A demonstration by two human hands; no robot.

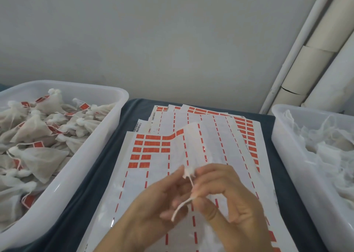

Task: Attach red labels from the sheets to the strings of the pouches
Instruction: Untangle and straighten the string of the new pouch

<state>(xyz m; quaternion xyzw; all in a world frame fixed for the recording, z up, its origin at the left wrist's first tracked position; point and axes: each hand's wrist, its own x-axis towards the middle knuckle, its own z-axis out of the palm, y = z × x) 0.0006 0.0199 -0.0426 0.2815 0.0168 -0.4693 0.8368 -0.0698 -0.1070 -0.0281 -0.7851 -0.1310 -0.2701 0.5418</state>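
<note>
Head view: I look down on my bench [107,156], with a bin on each side and the sheets in the middle.
Left bin [80,167]: holds pouches that already carry red labels, so I judge it is where I drop finished ones, within easy reach of my left hand.
Right bin [283,156]: holds white pouches with no red showing, likely my supply of those not yet labelled.
Sheets [210,136]: fanned flat between the bins just beyond my hands, many rows already stripped; the red labels [147,150] left on the top sheet sit at its far left.
Pouch [193,146]: lifted above the sheets, hanging from its gathered neck just above my fingers.
Left hand [159,204]: fingers curled up at the pouch neck, apparently steadying it.
Right hand [226,198]: pinches the string [183,205] so its loose end hangs free toward my left palm, ready for a label.
Label for this string: none on it yet.
</note>
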